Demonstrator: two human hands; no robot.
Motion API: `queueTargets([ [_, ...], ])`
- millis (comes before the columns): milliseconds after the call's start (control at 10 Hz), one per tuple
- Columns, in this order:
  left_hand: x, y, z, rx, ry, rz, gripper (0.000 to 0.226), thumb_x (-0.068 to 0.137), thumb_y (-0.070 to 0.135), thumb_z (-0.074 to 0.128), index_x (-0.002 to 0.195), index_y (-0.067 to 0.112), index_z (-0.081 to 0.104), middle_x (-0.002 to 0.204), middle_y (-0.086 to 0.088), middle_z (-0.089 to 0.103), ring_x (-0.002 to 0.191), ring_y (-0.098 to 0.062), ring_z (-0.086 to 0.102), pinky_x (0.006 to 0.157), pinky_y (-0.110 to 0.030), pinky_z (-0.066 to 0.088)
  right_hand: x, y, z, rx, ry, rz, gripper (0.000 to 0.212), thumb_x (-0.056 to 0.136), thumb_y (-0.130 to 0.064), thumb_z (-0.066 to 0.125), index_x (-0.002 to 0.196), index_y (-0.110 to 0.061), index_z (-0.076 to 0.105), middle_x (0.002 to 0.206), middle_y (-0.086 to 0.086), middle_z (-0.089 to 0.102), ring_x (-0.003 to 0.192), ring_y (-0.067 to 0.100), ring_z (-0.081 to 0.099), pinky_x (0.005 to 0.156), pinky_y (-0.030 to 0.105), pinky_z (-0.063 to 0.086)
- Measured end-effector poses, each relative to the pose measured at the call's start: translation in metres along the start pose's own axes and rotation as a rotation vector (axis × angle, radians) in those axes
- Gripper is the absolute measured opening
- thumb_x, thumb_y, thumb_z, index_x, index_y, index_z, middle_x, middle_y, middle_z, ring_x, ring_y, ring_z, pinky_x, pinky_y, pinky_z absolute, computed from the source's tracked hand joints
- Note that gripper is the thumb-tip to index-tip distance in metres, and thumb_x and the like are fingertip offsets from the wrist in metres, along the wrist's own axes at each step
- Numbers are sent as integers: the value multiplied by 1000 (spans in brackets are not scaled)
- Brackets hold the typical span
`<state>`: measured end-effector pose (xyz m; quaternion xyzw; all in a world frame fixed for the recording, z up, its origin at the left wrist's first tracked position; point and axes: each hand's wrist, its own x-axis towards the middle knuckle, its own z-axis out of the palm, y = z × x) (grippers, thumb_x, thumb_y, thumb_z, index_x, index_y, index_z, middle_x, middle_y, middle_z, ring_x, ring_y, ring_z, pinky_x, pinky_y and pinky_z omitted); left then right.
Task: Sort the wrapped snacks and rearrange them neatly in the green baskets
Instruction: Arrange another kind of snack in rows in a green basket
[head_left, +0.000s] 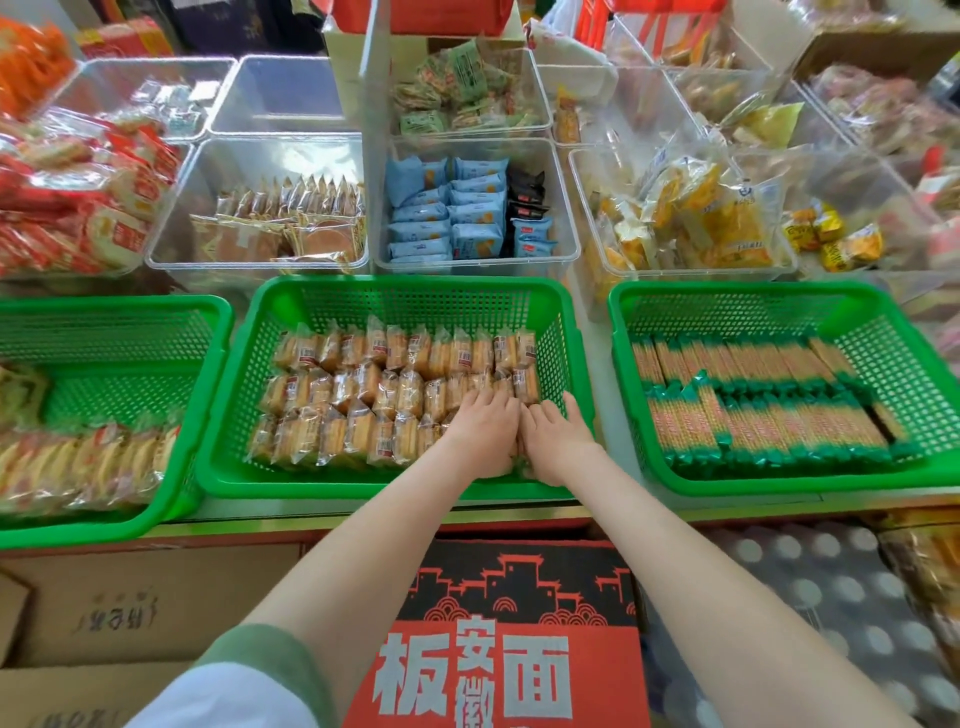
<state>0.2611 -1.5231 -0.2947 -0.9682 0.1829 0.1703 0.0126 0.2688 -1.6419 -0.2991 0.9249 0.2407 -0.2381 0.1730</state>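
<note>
The middle green basket (291, 312) holds three rows of clear-wrapped golden biscuit packs (363, 395). My left hand (483, 431) and my right hand (558, 441) lie side by side in its front right corner, palms down with fingers fairly straight, pressing on packs there. Some packs are hidden under both hands. The right green basket (883, 322) holds two neat rows of long green-ended cracker sticks (753, 410). The left green basket (208, 332) holds a row of red-and-white wrapped rice crackers (88, 467) along its front.
Behind the baskets stand clear plastic bins with brown cakes (291, 228), blue packets (447, 213), yellow packets (691, 218) and green packets (462, 88); one bin (280, 93) looks bare. Cardboard boxes (156, 608) and a red-black carton (514, 649) sit below the counter edge.
</note>
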Motion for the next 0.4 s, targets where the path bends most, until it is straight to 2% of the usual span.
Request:
queueTargets([
  [100, -5, 0, 2, -90, -21, -11, 69, 88, 30, 57, 144, 4, 25, 144, -14, 36, 135, -33, 31, 114, -45, 20, -5, 1, -8, 42, -11, 40, 85, 92, -24, 49, 151, -7, -9, 159, 7, 9, 147, 27, -1, 115, 54, -10],
  [200, -19, 0, -6, -250, -2, -31, 79, 88, 37, 56, 151, 11, 15, 154, -11, 22, 142, -31, 18, 116, -48, 13, -24, 0, -15, 225, 74, 103, 90, 88, -30, 54, 153, -11, -7, 159, 6, 8, 147, 25, 1, 116, 52, -6],
  [300, -42, -2, -21, -350, 27, -27, 71, 91, 35, 49, 152, 15, 18, 159, -9, 15, 146, -30, 11, 118, -48, 8, -49, -7, -23, 456, 117, 143, 81, 87, -26, 53, 153, -14, 8, 155, 8, 24, 142, 26, 20, 116, 46, 14],
  [400, -64, -10, -37, -323, 32, -20, 54, 98, 30, 43, 148, 12, 31, 154, -11, 29, 140, -31, 26, 114, -49, 24, -73, -9, -32, 594, 137, 198, 65, 92, -21, 48, 151, -13, 22, 152, 10, 31, 138, 28, 31, 111, 43, 27],
])
